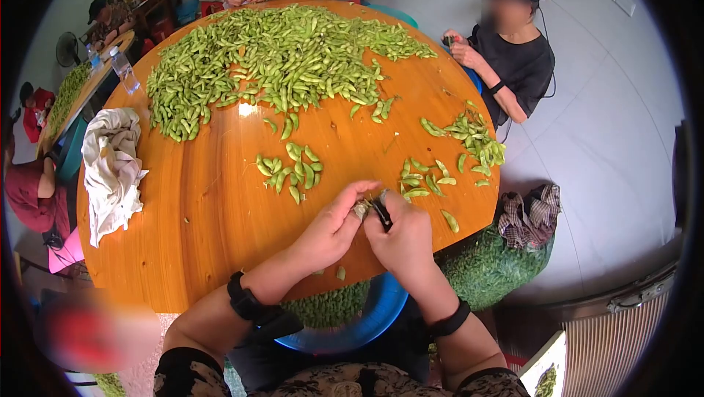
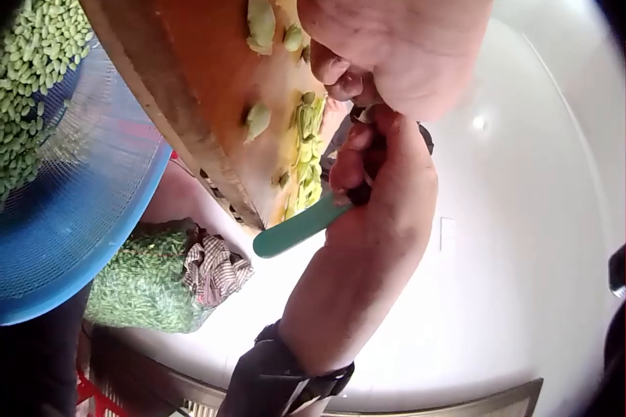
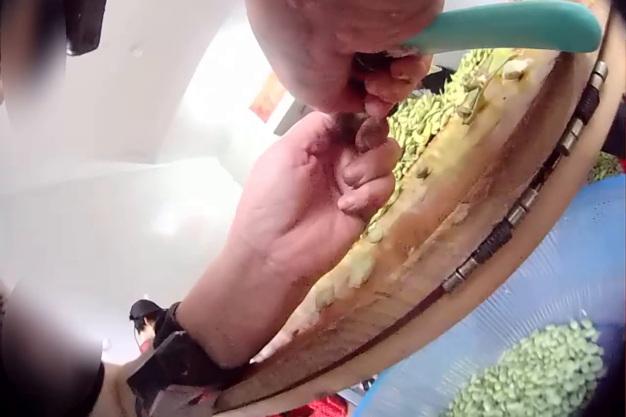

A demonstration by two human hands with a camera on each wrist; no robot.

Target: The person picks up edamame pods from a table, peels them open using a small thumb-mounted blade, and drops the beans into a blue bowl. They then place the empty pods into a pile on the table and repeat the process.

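Both hands meet over the near edge of the wooden table. My left hand (image 1: 334, 221) has its fingertips curled around a small pale-green soybean pod (image 1: 361, 209), mostly hidden by the fingers. Against those fingertips, my right hand (image 1: 403, 232) grips a tool with a flat teal handle (image 3: 509, 28). Its dark working end lies between the two hands, and I cannot tell what kind of tool it is. Several loose pods (image 1: 290, 170) lie beyond the left hand, and more pods (image 1: 425, 181) lie beyond the right. Empty-looking husks (image 2: 260, 21) rest near the table edge.
A large heap of soybean pods (image 1: 286, 60) covers the far side of the table (image 1: 213, 206). Below the near edge sits a blue basin (image 1: 396, 305) holding shelled beans. A white cloth (image 1: 110, 170) lies left; a full bag (image 1: 499, 269) stands right. Other people sit around.
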